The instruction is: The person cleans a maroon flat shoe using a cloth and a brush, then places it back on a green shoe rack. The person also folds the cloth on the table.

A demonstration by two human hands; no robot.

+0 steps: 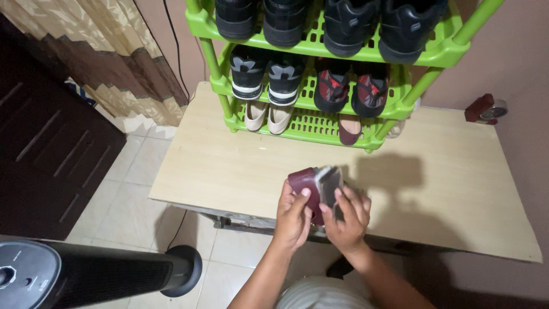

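— What are the hands doing?

— The left hand (293,214) curls its fingers around a maroon shoe (304,182), steadying it over the pale wooden table (229,166). Just right of those fingers, the right hand (347,217) presses a grey cloth (330,183) against it, seemingly wiping.

— Anything beyond the fingertips?

— A green plastic shoe rack (320,123), its lowest shelf missing that shoe's mate (349,130). No labels legible.
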